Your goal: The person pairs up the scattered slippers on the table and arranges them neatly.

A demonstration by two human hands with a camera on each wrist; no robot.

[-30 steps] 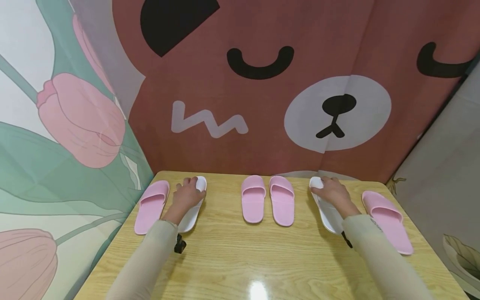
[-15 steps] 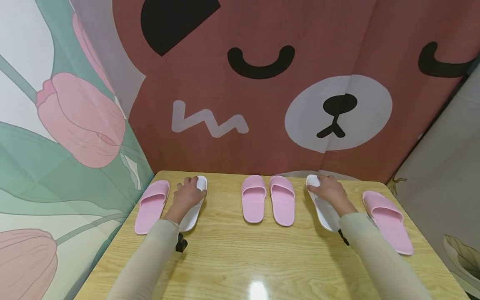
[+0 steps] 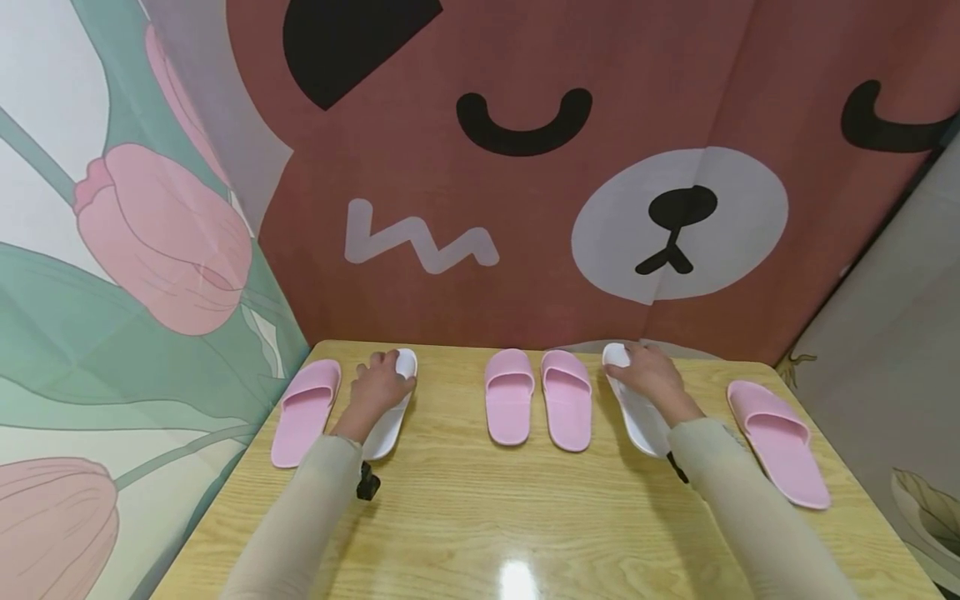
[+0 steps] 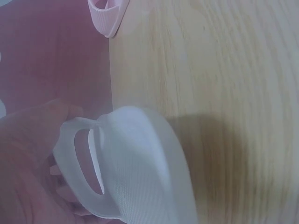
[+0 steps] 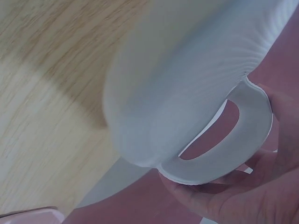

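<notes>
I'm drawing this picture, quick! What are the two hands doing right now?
Left hand: holding a white slipper by its strap.
Right hand: holding the other white slipper by its strap.

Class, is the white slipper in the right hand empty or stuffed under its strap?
Empty: in the right wrist view, the reddish backdrop shows through beneath the strap of the white slipper gripped by the right hand.
</notes>
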